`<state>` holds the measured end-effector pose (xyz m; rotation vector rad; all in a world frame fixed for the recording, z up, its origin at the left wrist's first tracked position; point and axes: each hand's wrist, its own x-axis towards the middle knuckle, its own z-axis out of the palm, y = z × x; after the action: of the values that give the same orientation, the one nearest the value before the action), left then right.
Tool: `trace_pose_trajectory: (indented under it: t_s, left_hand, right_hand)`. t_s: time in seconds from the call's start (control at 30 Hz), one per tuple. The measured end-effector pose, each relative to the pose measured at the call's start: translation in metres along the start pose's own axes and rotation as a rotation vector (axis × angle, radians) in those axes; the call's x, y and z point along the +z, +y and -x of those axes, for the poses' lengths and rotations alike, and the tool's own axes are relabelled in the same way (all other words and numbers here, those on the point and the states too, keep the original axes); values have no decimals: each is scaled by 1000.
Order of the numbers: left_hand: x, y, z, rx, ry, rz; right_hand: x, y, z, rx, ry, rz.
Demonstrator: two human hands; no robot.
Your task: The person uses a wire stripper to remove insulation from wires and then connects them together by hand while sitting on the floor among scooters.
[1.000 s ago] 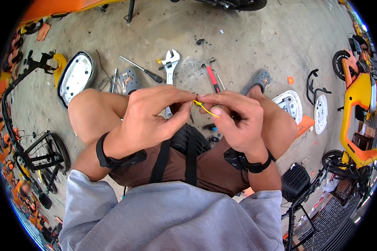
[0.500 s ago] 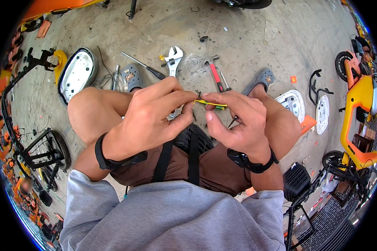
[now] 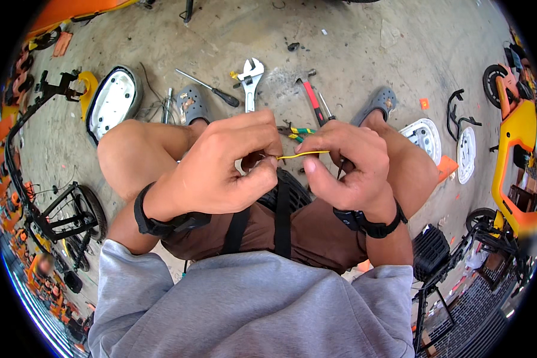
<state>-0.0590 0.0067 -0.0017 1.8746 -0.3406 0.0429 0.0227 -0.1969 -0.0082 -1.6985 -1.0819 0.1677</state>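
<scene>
A thin yellow wire (image 3: 301,154) runs between my two hands, above my lap. My left hand (image 3: 230,161) pinches its left end between thumb and curled fingers. At the other end my right hand (image 3: 352,164) has the wire between its bent index finger and thumb. A slim dark piece (image 3: 340,169) shows below the right fingers; I cannot tell whether they hold it. Beyond the hands, pliers with green and yellow handles (image 3: 303,130) lie on the floor, partly hidden by the right hand.
An adjustable wrench (image 3: 250,80), a screwdriver (image 3: 212,89) and a red-handled hammer (image 3: 312,102) lie on the concrete ahead. White-lined shells (image 3: 110,104) (image 3: 423,138) lie on both sides. Black frames with wheels (image 3: 71,215) stand left, a yellow-orange body (image 3: 510,161) right.
My hands have moved slightly apart, and the wire between them is straighter. My right hand has shifted right, and more of the pliers shows.
</scene>
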Motion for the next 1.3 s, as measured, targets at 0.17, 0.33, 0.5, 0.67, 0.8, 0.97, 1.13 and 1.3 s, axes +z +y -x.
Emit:
trace_pose_trajectory:
  t_s: [0.17,0.33,0.5,0.67,0.8,0.97,1.13,1.3]
  left_hand:
    - [-2,1,1,-57,-86,137]
    - [-2,3,0,-165,-118,218]
    - [2,5,2,-296,-134,244]
    - [3,1,2,-459,-210,448]
    - [3,-1,-1,-661,-210,768]
    - [5,0,-5,-825,-159,1042]
    - [7,2,-6,-844,-145,980]
    - [6,1,-8,-841,-138,965]
  right_hand:
    - [2,-6,-2,9,-16,-52]
    - [9,1,2,-90,-12,-10]
    - [14,2,4,-156,38,74]
    - [15,2,7,-221,18,190]
    - [18,1,9,-228,76,220]
    - [23,0,8,-239,167,309]
    - [20,-1,8,-225,142,349]
    - [20,-4,7,-206,165,411]
